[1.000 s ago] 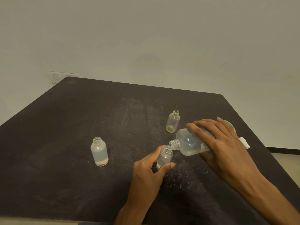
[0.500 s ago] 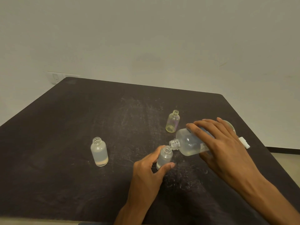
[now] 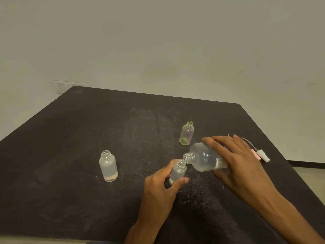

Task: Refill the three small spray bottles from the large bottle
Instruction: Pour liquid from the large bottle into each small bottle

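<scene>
The right hand gripped the large bottle, fingers curled over its top and thumb beneath, so that the rear half of the bottle and most of its label were hidden behind the hand. The bottle lay tipped nearly flat, its open neck pointing left and meeting the mouth of a small bottle. The left hand clasped that small bottle between thumb and fingers; its base was covered by the thumb, and whether it stood on the table or was lifted could not be told. No stream could be made out between the two mouths. A frosted bottle stood uncapped well to the left with a little pale liquid at its bottom. A yellowish bottle stood uncapped just behind the large one. Beyond the right hand, white and pink spray tops lay partly hidden, their number unclear. Both forearms were cut off by the lower frame edge.
</scene>
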